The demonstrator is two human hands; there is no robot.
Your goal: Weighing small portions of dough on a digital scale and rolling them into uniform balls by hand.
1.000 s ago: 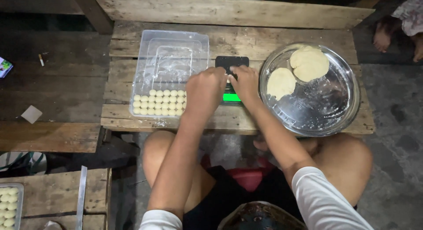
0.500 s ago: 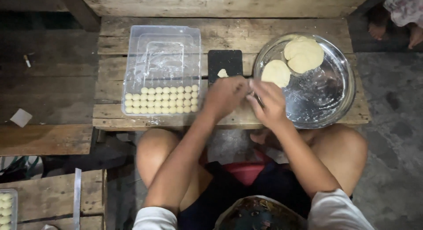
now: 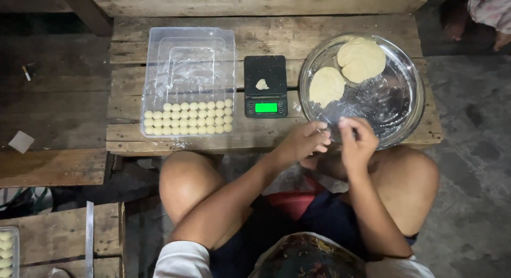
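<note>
Head view: left hand (image 3: 303, 145), right hand (image 3: 357, 142) near round metal pan (image 3: 404, 113).

Your scale (image 3: 265, 86) (dough bit (image 3: 262, 84) on it) sits between the tray (image 3: 189, 49) left and the pan (image 3: 404, 97) right.

The low table (image 3: 159, 137) across the upper half of the frame is bare, rough-sawn wooden planking, weathered and matt, with open gaps between the boards. At upper left of centre, the tray (image 3: 189, 49) is clear, glossy plastic with a dusty film, holding rows of pale, matt dough balls (image 3: 187, 118); the scale (image 3: 265, 86) at centre is black plastic with a matt platform and a glossy lit green display. At upper right, the round pan (image 3: 410, 105) is shiny metal smeared with a whitish film, and the dough discs (image 3: 346, 70) in it look soft, smooth and matt.
</note>
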